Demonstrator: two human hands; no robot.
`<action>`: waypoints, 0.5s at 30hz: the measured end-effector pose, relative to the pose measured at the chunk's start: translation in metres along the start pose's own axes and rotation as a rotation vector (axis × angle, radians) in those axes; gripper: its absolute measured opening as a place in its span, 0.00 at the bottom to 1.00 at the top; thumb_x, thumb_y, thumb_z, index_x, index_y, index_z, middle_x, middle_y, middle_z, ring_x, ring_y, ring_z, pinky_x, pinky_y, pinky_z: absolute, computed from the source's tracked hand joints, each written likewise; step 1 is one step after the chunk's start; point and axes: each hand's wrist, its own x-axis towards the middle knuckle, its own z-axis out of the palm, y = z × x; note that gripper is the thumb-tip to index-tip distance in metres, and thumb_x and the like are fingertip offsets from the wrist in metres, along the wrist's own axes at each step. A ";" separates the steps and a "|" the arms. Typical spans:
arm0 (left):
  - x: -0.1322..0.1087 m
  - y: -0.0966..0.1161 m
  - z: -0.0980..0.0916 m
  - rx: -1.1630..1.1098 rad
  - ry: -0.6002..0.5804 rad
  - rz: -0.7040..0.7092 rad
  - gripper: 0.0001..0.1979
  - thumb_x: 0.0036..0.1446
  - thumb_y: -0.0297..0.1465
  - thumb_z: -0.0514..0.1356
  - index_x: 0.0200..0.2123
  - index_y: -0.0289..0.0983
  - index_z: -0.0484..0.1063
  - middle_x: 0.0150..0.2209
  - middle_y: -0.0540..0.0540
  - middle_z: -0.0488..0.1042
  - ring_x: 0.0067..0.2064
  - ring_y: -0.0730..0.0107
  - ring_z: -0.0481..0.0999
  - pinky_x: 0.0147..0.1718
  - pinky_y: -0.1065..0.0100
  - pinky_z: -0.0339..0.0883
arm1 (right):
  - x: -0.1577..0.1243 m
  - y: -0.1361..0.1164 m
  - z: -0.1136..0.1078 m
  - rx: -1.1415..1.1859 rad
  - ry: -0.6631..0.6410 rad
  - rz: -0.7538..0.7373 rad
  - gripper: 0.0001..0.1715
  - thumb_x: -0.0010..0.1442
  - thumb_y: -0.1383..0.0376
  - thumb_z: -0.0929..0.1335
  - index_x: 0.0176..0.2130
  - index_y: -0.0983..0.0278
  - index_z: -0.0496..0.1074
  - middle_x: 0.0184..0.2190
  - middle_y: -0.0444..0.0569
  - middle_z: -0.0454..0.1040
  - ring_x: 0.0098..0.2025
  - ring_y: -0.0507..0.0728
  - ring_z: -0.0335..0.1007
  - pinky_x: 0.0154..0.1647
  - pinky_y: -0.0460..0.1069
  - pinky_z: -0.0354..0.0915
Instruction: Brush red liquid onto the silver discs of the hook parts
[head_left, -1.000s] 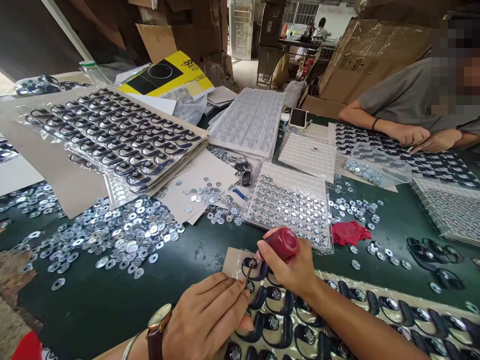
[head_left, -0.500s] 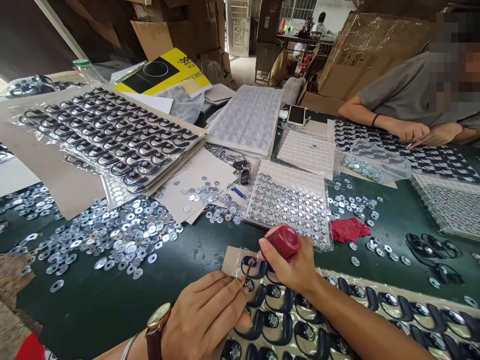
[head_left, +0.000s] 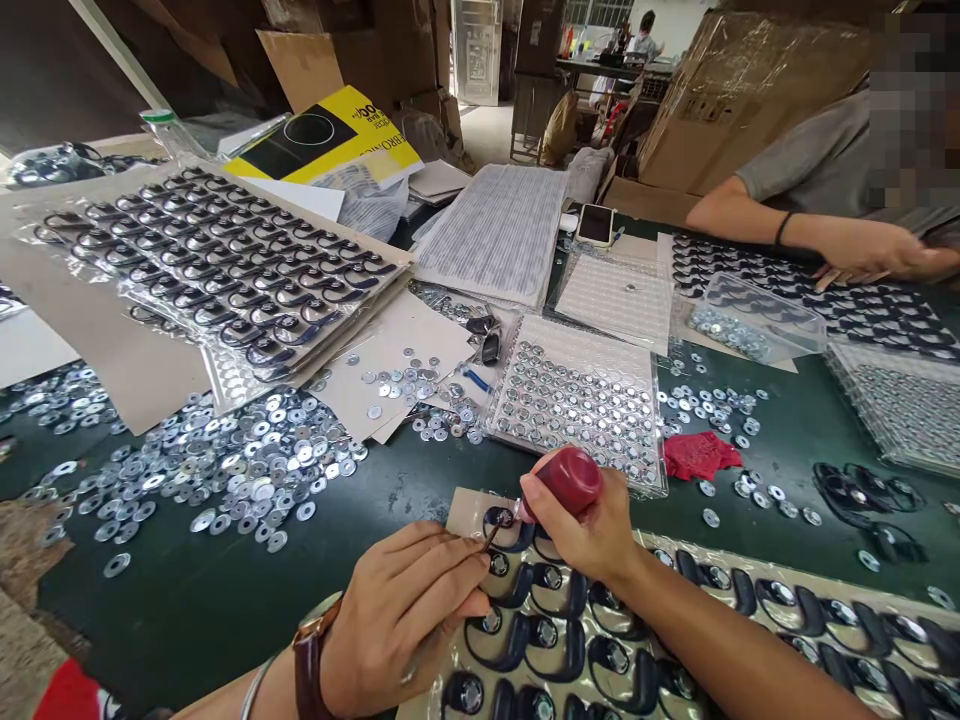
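Note:
My right hand [head_left: 589, 530] is closed round a dark red tool handle [head_left: 570, 480], its tip down on a black hook-shaped part [head_left: 504, 520] at the top left corner of a cardboard sheet [head_left: 461, 512] covered with rows of such parts under clear film. My left hand [head_left: 405, 615], with a brown-strapped watch on its wrist, pinches a thin stick [head_left: 491, 535] that points at the same part. The fingers of both hands lie close together over the sheet.
Loose metal washers [head_left: 247, 470] lie scattered over the green table at the left. A clear tray of washers [head_left: 577, 400] sits behind my hands, a red cloth [head_left: 697, 455] to its right. Another stacked sheet of black parts [head_left: 217, 265] lies far left. A person's hands [head_left: 877, 255] work at the far right.
My left hand has shifted slightly down and left along the sheet, still pinching the stick. The person at the right has moved their hands further right.

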 end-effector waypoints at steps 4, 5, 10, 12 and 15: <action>0.007 0.000 -0.003 -0.080 0.040 -0.075 0.09 0.61 0.24 0.53 0.41 0.33 0.71 0.36 0.43 0.77 0.37 0.70 0.77 0.39 0.67 0.72 | 0.000 -0.002 0.001 0.012 -0.009 -0.005 0.10 0.56 0.60 0.67 0.27 0.63 0.72 0.16 0.42 0.70 0.19 0.52 0.68 0.22 0.47 0.70; 0.008 -0.001 -0.003 -0.107 0.044 -0.093 0.09 0.61 0.24 0.53 0.41 0.33 0.71 0.36 0.44 0.77 0.36 0.70 0.77 0.38 0.67 0.71 | 0.000 -0.003 0.001 0.015 -0.013 -0.001 0.10 0.56 0.60 0.67 0.27 0.63 0.72 0.16 0.43 0.70 0.19 0.52 0.68 0.22 0.47 0.70; 0.009 -0.008 -0.005 -0.235 0.038 -0.198 0.10 0.60 0.22 0.51 0.40 0.35 0.70 0.36 0.45 0.77 0.36 0.71 0.76 0.36 0.69 0.69 | -0.001 -0.005 0.003 0.039 -0.039 0.041 0.10 0.56 0.60 0.68 0.28 0.64 0.72 0.17 0.43 0.70 0.19 0.52 0.69 0.22 0.47 0.70; 0.008 -0.012 -0.005 -0.248 0.042 -0.231 0.10 0.61 0.21 0.51 0.39 0.35 0.70 0.35 0.45 0.76 0.36 0.71 0.75 0.36 0.70 0.68 | -0.003 -0.003 0.004 0.053 -0.047 0.054 0.09 0.56 0.60 0.68 0.30 0.64 0.72 0.18 0.43 0.71 0.20 0.53 0.70 0.22 0.47 0.70; 0.006 -0.016 -0.003 -0.241 0.047 -0.273 0.10 0.61 0.22 0.51 0.39 0.35 0.71 0.34 0.46 0.76 0.36 0.71 0.75 0.36 0.70 0.68 | -0.007 0.002 0.007 0.086 -0.061 0.073 0.08 0.56 0.61 0.68 0.33 0.64 0.72 0.20 0.45 0.73 0.23 0.54 0.72 0.25 0.48 0.71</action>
